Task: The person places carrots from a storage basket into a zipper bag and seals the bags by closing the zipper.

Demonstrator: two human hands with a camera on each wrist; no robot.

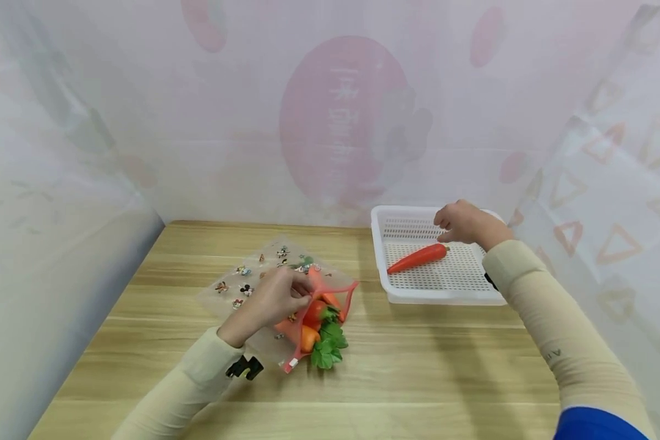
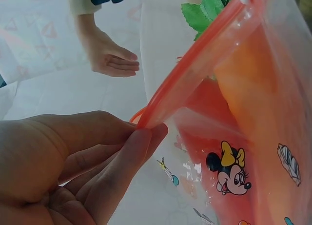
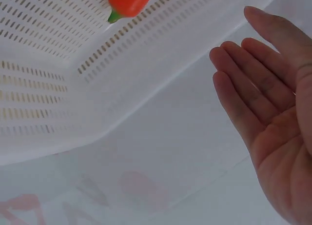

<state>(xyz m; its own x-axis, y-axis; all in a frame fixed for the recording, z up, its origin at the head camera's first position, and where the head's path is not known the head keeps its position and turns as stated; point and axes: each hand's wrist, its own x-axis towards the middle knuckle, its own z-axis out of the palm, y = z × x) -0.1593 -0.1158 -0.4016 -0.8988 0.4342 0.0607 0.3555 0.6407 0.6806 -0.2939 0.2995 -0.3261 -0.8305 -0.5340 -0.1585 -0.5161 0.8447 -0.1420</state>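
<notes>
My left hand (image 1: 275,297) pinches the red rim of a clear zip bag (image 1: 228,295) printed with cartoon figures; in the left wrist view thumb and fingers meet on that rim. The bag's mouth gapes to the right. Inside it and at its mouth lie a red round vegetable (image 1: 315,314), an orange vegetable (image 1: 309,338) and green leaves (image 1: 327,353). Over the back of a white basket hovers my right hand (image 1: 464,223), fingers loosely extended and holding nothing. Below it a long red chili pepper (image 1: 418,258) with a green stem lies in the basket.
The white perforated basket (image 1: 445,298) stands at the back right of the wooden table (image 1: 396,366). Pale printed sheets (image 1: 236,165) rise behind the table and on both sides, close to the basket's right end.
</notes>
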